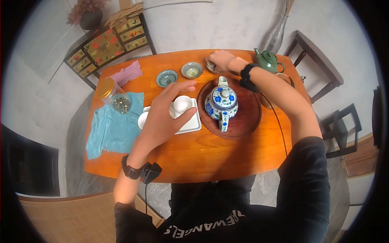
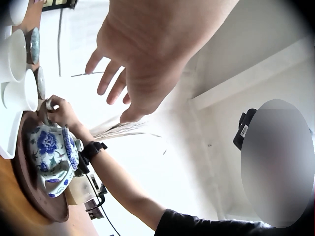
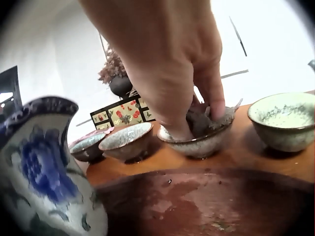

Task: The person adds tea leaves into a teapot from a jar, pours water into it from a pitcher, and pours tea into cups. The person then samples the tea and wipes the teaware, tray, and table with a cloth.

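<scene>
My right hand (image 1: 227, 60) reaches to the far side of the table, fingers down inside a small speckled bowl (image 3: 199, 147). Thumb and fingers pinch a dark grey, crumpled-looking thing (image 3: 202, 122) there; I cannot tell what it is. My left hand (image 1: 162, 111) hovers above a white tray (image 1: 196, 123) with white cups (image 1: 182, 104), fingers loosely extended and holding nothing. Between the hands, a blue-and-white lidded teapot (image 1: 221, 103) stands on a round dark wooden tray (image 1: 249, 117), its spout toward the back. Two more bowls, one grey (image 1: 192, 70) and one bluish (image 1: 167, 78), line up left of the right hand.
Another bowl (image 3: 285, 123) stands to the right. A green teapot (image 1: 266, 62) is at the back right corner. On the left, a gold-lidded jar of dried leaves (image 1: 121, 104) lies on a blue cloth (image 1: 109, 135), near a pink cloth (image 1: 126, 73). A cable trails from the right wrist.
</scene>
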Demonstrator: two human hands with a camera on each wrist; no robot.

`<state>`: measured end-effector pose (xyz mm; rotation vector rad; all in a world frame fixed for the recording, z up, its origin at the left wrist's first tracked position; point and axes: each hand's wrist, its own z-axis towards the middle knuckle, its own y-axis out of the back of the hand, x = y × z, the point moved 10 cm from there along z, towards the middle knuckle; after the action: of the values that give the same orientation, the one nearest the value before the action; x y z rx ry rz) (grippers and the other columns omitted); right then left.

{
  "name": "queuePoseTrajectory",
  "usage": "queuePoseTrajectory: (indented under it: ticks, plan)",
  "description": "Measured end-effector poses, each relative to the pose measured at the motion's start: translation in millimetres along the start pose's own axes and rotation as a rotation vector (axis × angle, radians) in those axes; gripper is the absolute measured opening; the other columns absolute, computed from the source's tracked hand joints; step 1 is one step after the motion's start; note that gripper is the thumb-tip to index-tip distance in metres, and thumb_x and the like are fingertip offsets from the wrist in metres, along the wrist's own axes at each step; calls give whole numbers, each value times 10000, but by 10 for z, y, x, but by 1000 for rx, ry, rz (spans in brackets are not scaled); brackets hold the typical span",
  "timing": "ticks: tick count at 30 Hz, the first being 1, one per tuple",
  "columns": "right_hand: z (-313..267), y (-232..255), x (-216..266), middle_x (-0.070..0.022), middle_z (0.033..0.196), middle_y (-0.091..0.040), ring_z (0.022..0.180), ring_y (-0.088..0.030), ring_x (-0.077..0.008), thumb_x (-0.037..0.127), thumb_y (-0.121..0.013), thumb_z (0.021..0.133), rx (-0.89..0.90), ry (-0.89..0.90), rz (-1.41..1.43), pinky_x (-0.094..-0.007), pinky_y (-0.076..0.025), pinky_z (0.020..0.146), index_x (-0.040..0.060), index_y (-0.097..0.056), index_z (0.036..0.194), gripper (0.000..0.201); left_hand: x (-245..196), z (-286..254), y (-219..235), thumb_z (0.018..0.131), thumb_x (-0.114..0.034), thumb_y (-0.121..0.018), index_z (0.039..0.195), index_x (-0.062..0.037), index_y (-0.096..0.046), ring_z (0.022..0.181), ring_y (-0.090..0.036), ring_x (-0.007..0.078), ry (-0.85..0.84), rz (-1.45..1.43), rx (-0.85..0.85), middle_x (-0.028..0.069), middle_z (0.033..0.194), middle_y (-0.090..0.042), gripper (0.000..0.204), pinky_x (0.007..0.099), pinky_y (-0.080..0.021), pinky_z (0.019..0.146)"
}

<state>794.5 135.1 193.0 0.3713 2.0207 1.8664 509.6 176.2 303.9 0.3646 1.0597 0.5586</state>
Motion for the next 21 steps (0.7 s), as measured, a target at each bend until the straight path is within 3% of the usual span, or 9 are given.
queuePoseTrajectory:
  ticks: [3,5,7,11,13,14,15,17,21]
  plan:
    - [20,127,-233,-166,998,-752,985,-719,-371,76,-774,739,19,23,153,-466,-576,864,65,-694,1097,367,35,82,-43,891,-82,-764,1418,-86,-586,1266,-636,254,1,1,2,88,1294,-703,556,400,-459,1095]
    - [-152,525,-369,-169,1003,-764,994,-730,-349,115,-778,752,-72,8,235,-431,-581,878,57,-710,1090,350,60,76,-107,887,-78,-766,1420,-85,-581,1266,-634,248,-7,-4,-5,88,1309,-693,564,397,-462,1089]
    - [-398,669,-806,-167,952,-787,860,-771,-291,156,-802,769,-29,-365,511,-389,-614,769,72,-757,1052,298,65,40,-232,884,-75,-768,1423,-83,-575,1267,-633,242,-14,-13,-11,88,1325,-682,572,395,-465,1082]
    - [-661,496,-948,-169,910,-788,811,-780,-282,169,-799,785,-46,-418,239,-386,-623,716,52,-766,1036,279,50,-172,-650,880,-37,-765,1415,-49,-543,1276,-601,205,76,-174,-78,97,1334,-621,579,363,-497,1027]
    - [-729,90,-905,-179,994,-787,922,-779,-299,194,-806,791,256,-494,177,-401,-629,779,29,-767,1073,329,135,-323,-869,891,-21,-755,1373,-37,-541,1238,-607,197,161,-282,-118,94,1339,-604,528,355,-507,1005]
    - [-705,-50,-886,-178,1042,-771,925,-764,-334,203,-784,812,278,-457,99,-434,-618,776,41,-748,1096,329,163,-393,-955,899,-8,-746,1324,-38,-534,1206,-609,193,204,-354,-151,87,1331,-595,476,355,-515,986]
    - [-691,-175,-902,-178,1042,-771,925,-764,-334,203,-784,812,279,-459,100,-434,-618,776,41,-748,1096,329,160,-446,-1047,899,-8,-746,1324,-38,-534,1206,-609,193,204,-355,-148,87,1331,-595,476,355,-515,986]
    - [-681,-188,-917,-214,1228,-732,1151,-710,-380,118,-718,861,130,-522,11,-456,-605,926,24,-768,1129,288,245,-566,-1189,900,7,-744,1301,-43,-528,1196,-604,188,266,-390,-185,91,1321,-586,458,349,-516,976]
    - [-722,-214,-980,-221,1187,-738,1126,-708,-404,109,-672,873,-23,-531,80,-485,-593,925,42,-755,1143,290,409,-674,-1485,911,-11,-754,1291,-30,-517,1135,-629,181,350,-417,-129,90,1225,-632,448,326,-509,950]
